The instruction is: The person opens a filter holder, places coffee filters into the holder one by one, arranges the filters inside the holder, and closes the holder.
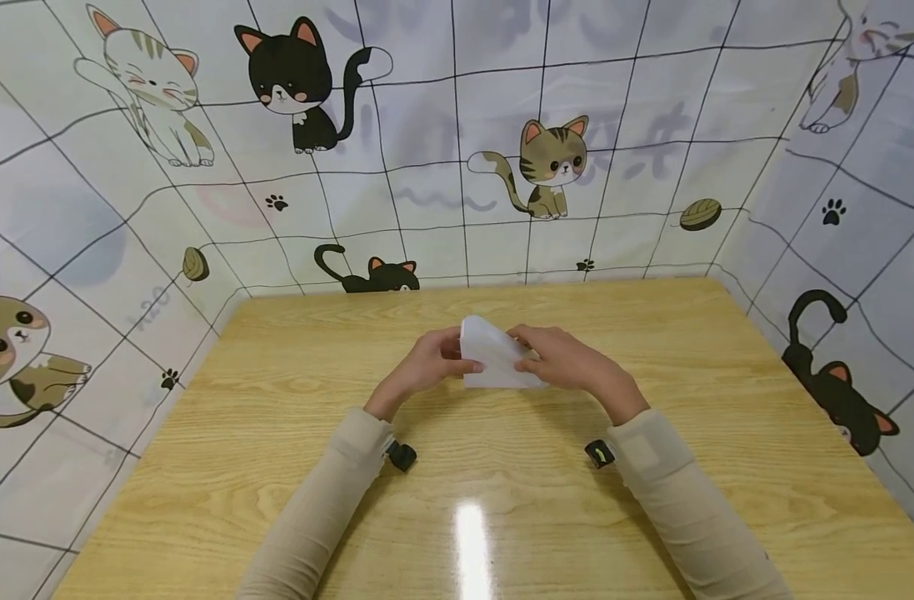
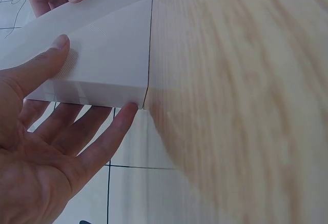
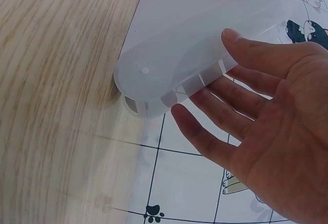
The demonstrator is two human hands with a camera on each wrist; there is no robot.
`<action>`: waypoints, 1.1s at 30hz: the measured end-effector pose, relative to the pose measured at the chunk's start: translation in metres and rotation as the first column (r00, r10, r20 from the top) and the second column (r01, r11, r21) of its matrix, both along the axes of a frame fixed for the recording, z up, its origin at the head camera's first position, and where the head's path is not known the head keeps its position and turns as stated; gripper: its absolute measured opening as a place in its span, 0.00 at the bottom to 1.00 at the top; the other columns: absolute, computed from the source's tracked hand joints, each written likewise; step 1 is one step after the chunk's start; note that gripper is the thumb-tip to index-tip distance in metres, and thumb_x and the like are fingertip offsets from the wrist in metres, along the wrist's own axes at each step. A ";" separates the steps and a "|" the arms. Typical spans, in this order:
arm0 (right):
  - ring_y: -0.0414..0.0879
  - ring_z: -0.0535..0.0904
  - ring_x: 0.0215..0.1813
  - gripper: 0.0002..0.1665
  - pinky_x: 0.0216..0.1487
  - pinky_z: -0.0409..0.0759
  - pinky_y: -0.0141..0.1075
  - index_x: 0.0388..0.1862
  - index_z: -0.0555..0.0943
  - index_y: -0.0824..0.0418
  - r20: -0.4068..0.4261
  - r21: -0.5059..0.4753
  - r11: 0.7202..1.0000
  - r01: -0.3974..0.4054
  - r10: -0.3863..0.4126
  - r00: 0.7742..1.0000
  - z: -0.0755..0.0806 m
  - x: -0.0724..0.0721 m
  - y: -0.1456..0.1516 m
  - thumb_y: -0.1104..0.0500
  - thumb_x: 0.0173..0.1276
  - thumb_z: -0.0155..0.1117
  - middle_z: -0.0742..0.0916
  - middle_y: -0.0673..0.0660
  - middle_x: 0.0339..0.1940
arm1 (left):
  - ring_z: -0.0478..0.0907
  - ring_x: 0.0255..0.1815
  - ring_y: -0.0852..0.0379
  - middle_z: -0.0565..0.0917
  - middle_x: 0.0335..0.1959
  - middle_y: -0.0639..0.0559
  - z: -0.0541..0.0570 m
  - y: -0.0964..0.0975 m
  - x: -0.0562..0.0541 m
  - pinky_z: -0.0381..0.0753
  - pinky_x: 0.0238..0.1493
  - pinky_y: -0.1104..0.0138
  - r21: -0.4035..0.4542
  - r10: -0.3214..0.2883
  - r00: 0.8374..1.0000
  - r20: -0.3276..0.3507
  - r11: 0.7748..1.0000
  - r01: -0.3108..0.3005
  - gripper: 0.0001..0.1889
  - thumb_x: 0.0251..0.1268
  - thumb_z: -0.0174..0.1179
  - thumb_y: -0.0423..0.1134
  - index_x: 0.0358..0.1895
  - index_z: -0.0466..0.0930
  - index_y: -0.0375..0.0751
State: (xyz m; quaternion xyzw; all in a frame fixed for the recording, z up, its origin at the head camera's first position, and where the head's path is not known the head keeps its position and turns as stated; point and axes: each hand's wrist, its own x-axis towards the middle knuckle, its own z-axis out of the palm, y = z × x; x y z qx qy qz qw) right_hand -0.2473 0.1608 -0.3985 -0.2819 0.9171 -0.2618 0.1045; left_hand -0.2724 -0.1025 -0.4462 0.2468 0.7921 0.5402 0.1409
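Observation:
A white, box-like case (image 1: pixel 492 357) with a sloping right side stands on the table between both hands. Along its slope runs a translucent, rounded part (image 3: pixel 169 62) with small ribs or slots on its edge; its exact kind cannot be told. My left hand (image 1: pixel 429 362) holds the left end, its thumb lying on the broad near face and its fingers at the narrow side, as the left wrist view shows. At the sloping side my right hand (image 1: pixel 563 358) grips the case, thumb on the near face, fingertips along the translucent edge. The far face is hidden.
A wood-grain table (image 1: pixel 277 467) lies under both forearms. Cloth walls (image 1: pixel 427 192) printed with cats and grid lines enclose its back and both sides. Each wrist wears a small black device; one sits by the left cuff (image 1: pixel 359 433).

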 end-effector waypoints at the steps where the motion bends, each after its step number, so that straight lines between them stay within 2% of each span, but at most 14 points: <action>1: 0.59 0.81 0.65 0.29 0.60 0.82 0.53 0.74 0.69 0.63 -0.001 0.000 1.000 0.001 -0.001 1.000 0.000 0.000 0.000 0.59 0.78 0.62 0.82 0.65 0.67 | 0.88 0.51 0.52 0.88 0.53 0.46 0.000 0.000 0.000 0.90 0.48 0.56 -0.001 -0.001 1.000 -0.003 1.000 0.001 0.26 0.67 0.71 0.40 0.67 0.79 0.51; 9: 0.60 0.82 0.64 0.29 0.59 0.82 0.54 0.74 0.69 0.65 -0.008 0.007 1.000 -0.010 0.010 1.000 -0.002 0.001 0.001 0.60 0.78 0.62 0.83 0.67 0.66 | 0.89 0.49 0.53 0.89 0.53 0.46 -0.002 0.000 0.001 0.90 0.47 0.58 -0.001 0.002 1.000 0.004 1.000 -0.002 0.25 0.66 0.72 0.40 0.66 0.80 0.51; 18: 0.60 0.82 0.64 0.30 0.59 0.83 0.53 0.75 0.69 0.65 -0.014 0.007 1.000 -0.007 0.008 1.000 0.000 0.001 0.001 0.60 0.78 0.62 0.83 0.66 0.66 | 0.88 0.50 0.52 0.88 0.53 0.45 0.001 0.001 0.001 0.90 0.48 0.57 -0.013 0.005 1.000 -0.006 1.000 -0.005 0.26 0.66 0.72 0.40 0.67 0.79 0.50; 33: 0.58 0.82 0.64 0.30 0.59 0.83 0.52 0.75 0.69 0.64 -0.007 0.010 1.000 -0.002 0.002 1.000 0.001 0.001 0.001 0.60 0.78 0.62 0.83 0.65 0.66 | 0.89 0.51 0.51 0.88 0.54 0.45 0.000 0.001 -0.001 0.90 0.48 0.57 -0.003 -0.007 1.000 -0.002 1.000 0.007 0.26 0.67 0.72 0.39 0.67 0.79 0.51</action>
